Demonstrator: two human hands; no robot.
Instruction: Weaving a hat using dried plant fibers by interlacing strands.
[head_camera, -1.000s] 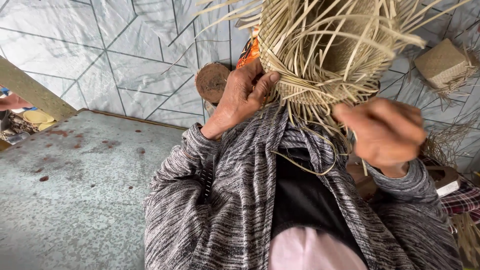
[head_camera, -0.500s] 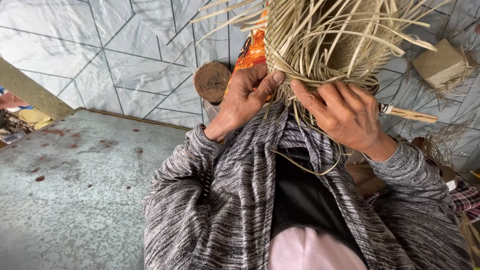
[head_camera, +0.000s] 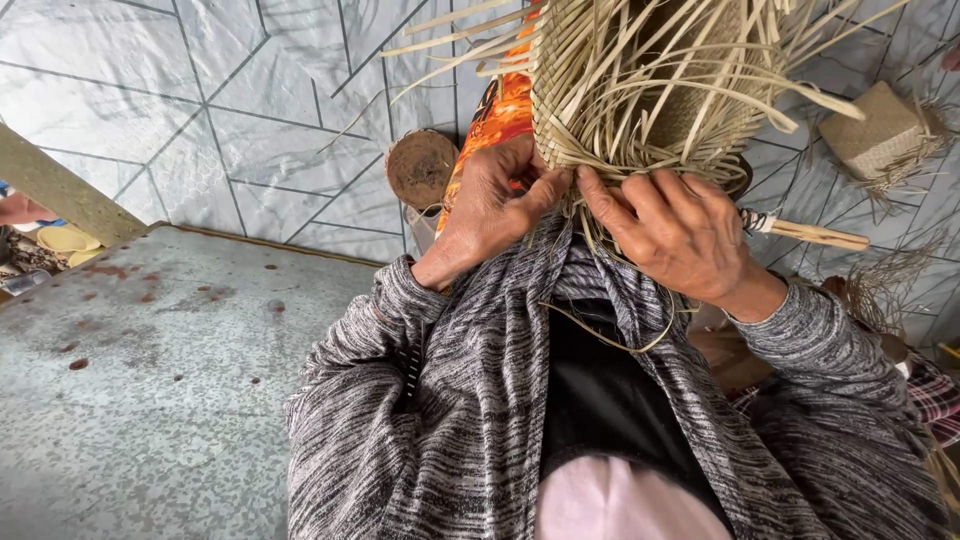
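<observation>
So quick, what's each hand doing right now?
Left hand: closed on the woven straw piece.
Right hand: fingers pressed on its loose strips; grip cannot be told.

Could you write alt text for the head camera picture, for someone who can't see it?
Two bare hands, left hand and right hand, pinch the loose strips at the rim of a half-woven straw basket held above a grey striped cardigan, over a pale tiled floor.

Single head-worn view, looking steeply down, close over both hands and chest
</observation>
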